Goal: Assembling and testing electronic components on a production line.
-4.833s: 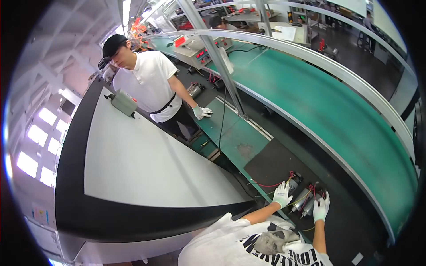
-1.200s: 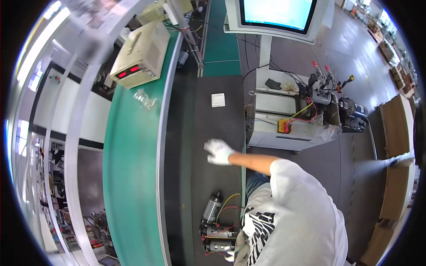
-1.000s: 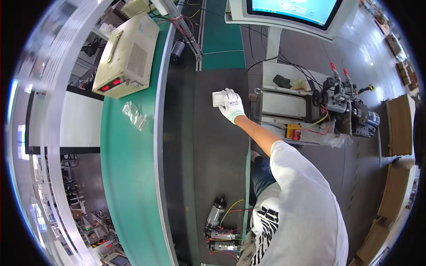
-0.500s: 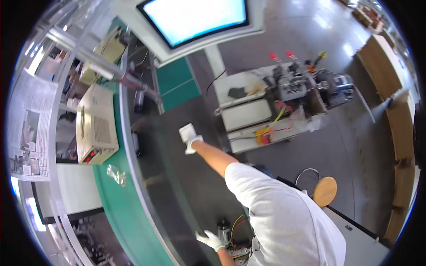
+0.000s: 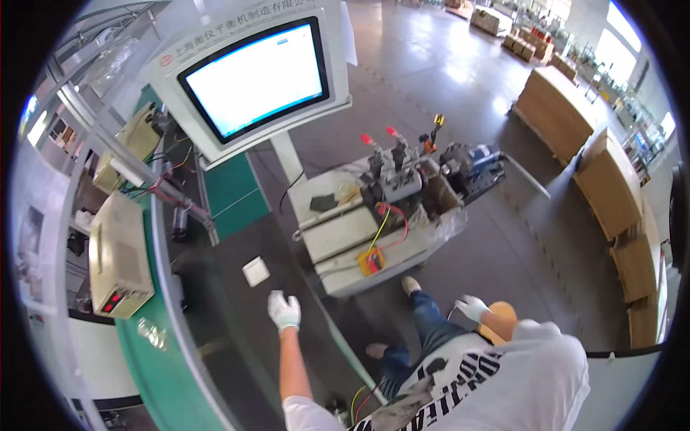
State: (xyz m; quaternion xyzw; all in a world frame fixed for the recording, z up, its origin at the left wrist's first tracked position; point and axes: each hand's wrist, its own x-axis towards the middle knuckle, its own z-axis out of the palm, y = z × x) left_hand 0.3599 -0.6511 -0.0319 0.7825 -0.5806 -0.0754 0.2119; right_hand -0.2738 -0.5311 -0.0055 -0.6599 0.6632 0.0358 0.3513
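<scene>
On the dark conveyor belt (image 5: 233,316) lies a small white square piece (image 5: 256,271), flat and touched by neither hand. My left hand (image 5: 284,312), in a white glove, reaches over the belt just on the near side of that piece; its fingers are apart and hold nothing. Out to the right is my right hand (image 5: 472,307), also gloved in white, with loosely spread fingers and nothing visible in them. Behind it shows the round wooden stool seat (image 5: 503,316), partly covered by my arm; whether the hand touches the stool's thin metal ring is unclear.
A monitor (image 5: 255,79) in a pale housing stands ahead. Right of the belt is a machine bench (image 5: 338,241) with a motor unit (image 5: 471,169) and red-tipped clamps. At left, a beige instrument box (image 5: 118,255) sits on a green ledge (image 5: 151,359). Cardboard stacks (image 5: 553,115) line the far right.
My right hand has let go of the white square piece and swung right to beside the stool. My left hand has moved forward over the belt. The view has shifted toward the right.
</scene>
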